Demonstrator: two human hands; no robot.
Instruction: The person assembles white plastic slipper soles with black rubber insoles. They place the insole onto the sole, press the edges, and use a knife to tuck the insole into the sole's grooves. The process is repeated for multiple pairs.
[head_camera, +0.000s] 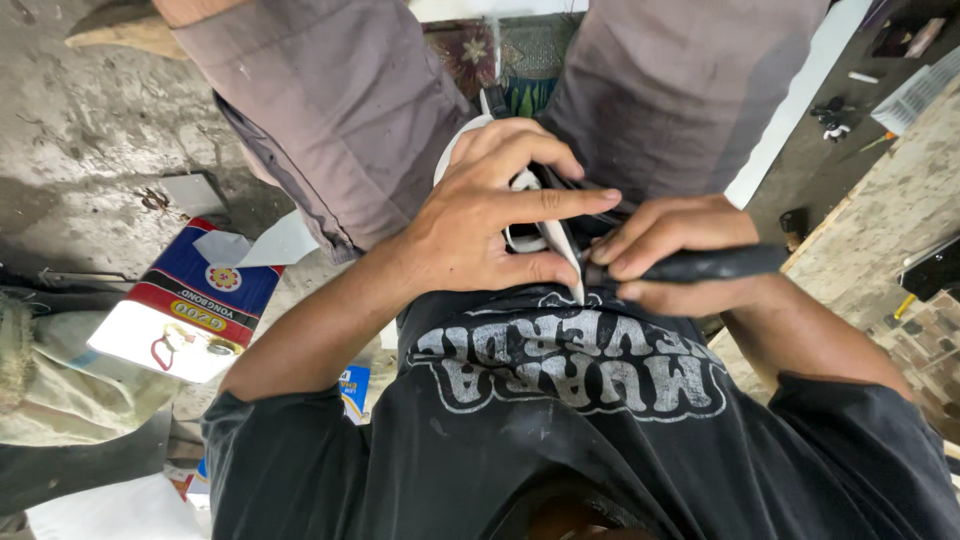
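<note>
I sit with a small white-and-black piece (523, 182) in my lap, between my thighs in grey-brown trousers. My left hand (480, 220) is shut on it, fingers curled over its top and thumb pressed under a thin white strip (562, 248). My right hand (665, 255) grips a black-handled tool (725, 264) that lies sideways, its working end at the white strip just in front of my black shirt. The tool's tip is hidden between my fingers, and most of the piece is covered by my left hand.
A red, blue and white cardboard box (190, 310) lies on the concrete floor (80, 130) at left, by a pale cloth bundle (45, 375). A white board (800, 95) and a rough wooden surface (890, 215) stand at right. A patterned mat (515, 50) lies beyond my knees.
</note>
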